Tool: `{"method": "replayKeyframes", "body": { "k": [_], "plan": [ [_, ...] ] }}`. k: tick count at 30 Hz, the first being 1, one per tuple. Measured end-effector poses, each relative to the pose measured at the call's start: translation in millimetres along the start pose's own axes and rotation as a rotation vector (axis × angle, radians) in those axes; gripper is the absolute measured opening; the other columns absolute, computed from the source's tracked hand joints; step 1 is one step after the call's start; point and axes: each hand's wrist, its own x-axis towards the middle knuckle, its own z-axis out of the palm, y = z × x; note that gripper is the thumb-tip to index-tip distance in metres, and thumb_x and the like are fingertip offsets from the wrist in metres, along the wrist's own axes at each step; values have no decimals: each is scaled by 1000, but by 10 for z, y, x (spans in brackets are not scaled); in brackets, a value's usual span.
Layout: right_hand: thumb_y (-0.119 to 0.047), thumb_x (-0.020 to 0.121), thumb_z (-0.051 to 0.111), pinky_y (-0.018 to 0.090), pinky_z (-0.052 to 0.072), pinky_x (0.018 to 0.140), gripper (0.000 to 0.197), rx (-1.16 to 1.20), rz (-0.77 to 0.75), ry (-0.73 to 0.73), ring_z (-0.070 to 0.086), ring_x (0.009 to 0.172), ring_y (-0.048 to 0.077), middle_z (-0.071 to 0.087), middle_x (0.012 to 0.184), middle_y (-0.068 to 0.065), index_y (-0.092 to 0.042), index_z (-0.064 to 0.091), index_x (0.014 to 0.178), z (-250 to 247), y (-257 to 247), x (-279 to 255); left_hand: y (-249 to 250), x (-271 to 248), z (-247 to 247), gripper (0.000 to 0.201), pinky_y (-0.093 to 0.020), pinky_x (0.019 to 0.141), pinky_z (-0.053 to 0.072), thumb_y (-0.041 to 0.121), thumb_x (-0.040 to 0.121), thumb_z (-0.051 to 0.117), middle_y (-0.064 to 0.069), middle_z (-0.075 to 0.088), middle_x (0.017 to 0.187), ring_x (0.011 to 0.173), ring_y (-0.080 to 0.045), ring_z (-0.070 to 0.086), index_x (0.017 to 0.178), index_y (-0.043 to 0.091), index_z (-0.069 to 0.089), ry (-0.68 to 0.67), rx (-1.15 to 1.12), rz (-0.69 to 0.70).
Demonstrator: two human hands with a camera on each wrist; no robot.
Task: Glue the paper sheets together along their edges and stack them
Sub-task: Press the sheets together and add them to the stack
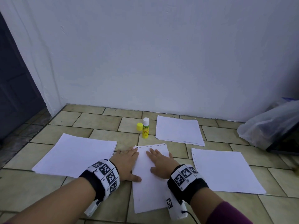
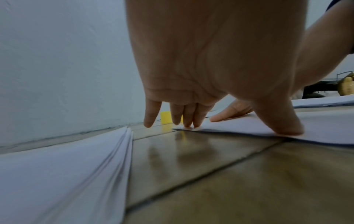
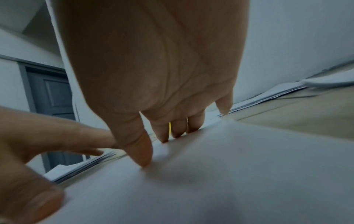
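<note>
The white paper sheet with a perforated far edge (image 1: 152, 180), lying lengthwise away from the body, is pressed flat under the outstretched fingers of the left hand (image 1: 125, 164) at its left edge and the right hand (image 1: 161, 162) on its middle.

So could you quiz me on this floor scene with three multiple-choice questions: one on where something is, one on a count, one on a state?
1. Where is the yellow cap?
A. on the glue stick
B. on the floor, left of the glue stick
C. on the far paper stack

2. How many paper lots lie on the floor, counting the middle sheet?
A. two
B. four
C. six

3. How are the hands?
A. both flat on the middle sheet
B. both in fists
C. one holds the glue

Answers: 1 B, it sits beside the upright glue stick. 2 B, three stacks surround the middle sheet. 3 A, left hand and right hand press it with straight fingers.
</note>
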Motion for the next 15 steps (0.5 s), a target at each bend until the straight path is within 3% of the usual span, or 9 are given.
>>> {"method": "replayKeyframes", "body": {
  "k": [4, 9, 11, 13, 15],
  "plan": [
    [-49, 98, 35, 54, -5, 115, 73, -6, 67, -19, -7, 147, 10, -15, 159, -7, -25, -9, 152, 27, 299, -77, -3, 12, 20, 102, -44, 120, 7, 69, 85, 47, -4, -7, 161, 148, -15, -4, 153, 10, 0, 5, 29, -1],
    [-50, 96, 42, 51, -2, 116, 79, -43, 91, 21, -7, 147, 14, -13, 160, -1, -22, -6, 152, 11, 307, -110, 1, 7, 26, 107, -42, 119, 12, 73, 79, 52, -6, 2, 161, 148, -18, 6, 152, 9, 7, 29, 44, -2],
    [-47, 93, 52, 48, 9, 117, 79, -20, 136, 153, 1, 148, 22, -4, 160, 6, -20, 8, 153, -15, 250, -142, -2, -1, 8, 100, -40, 114, 26, 74, 76, 55, -8, 21, 156, 142, -22, 23, 147, 10, 23, 58, 43, -23],
    [-43, 89, 59, 44, 27, 111, 72, -56, 141, 273, 19, 141, 28, 16, 155, 10, -20, 25, 148, -30, 190, -192, -15, -32, -35, 85, -36, 100, 37, 72, 79, 52, -7, 36, 142, 129, -22, 37, 137, 13, 36, 76, 51, -53],
    [-48, 87, 59, 41, 36, 102, 65, -73, 121, 257, 34, 128, 27, 35, 140, 9, -20, 36, 141, -26, 113, -229, -25, -67, -97, 71, -34, 91, 38, 68, 85, 47, -7, 42, 134, 121, -22, 42, 130, 14, 41, 57, 79, -69]
  ]
}}
